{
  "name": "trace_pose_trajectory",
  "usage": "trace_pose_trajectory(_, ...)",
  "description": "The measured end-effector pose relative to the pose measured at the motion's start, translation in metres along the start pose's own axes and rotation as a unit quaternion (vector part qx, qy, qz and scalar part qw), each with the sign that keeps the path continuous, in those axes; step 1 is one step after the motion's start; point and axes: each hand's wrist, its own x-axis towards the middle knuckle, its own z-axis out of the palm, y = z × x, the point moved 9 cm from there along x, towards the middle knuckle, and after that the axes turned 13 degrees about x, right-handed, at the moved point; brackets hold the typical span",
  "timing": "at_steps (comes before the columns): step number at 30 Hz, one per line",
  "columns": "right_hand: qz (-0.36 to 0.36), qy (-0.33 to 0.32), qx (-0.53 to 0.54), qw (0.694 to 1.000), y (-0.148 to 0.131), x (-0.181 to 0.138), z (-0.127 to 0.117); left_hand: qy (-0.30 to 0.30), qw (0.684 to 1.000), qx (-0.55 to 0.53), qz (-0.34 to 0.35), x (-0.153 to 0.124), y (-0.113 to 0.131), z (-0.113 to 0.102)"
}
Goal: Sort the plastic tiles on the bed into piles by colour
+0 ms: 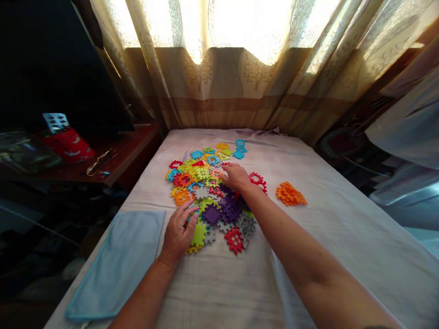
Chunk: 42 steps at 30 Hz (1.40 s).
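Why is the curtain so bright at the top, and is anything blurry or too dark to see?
Head view: light from behind the curtain washes its top out to white; head view: the bottom left corner is too dark to make out; head view: the clear jar at the left edge looks smeared, but the colourful pieces have fairly clear edges.

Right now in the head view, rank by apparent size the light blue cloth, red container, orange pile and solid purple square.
Largest to smallest:
light blue cloth
red container
orange pile
solid purple square
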Motion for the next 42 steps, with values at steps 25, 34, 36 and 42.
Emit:
trace_pose_trajectory(25, 0.132, 0.315, 0.33, 0.88, 0.139, -0.093, -0.06, 0.004, 0.999, -0.027, -0.028, 0.001, -0.007, 0.001)
trace_pose_trajectory(34, 0.263, 0.389, 0.317, 0.824, 0.235, -0.161, -0.07, -0.009, 0.998, -0.036, -0.057, 0.001, -0.016, 0.004)
trace_pose_trajectory(36, 0.28, 0.37, 0.291, 0.837, 0.231, -0.159, -0.069, -0.01, 0.997, -0.039, -0.062, 0.001, -0.018, 0.005)
trace_pose_trajectory(42, 0.338, 0.313, 0.171, 0.871, 0.214, -0.159, -0.069, -0.015, 0.996, -0.047, -0.077, 0.0, -0.02, 0.006)
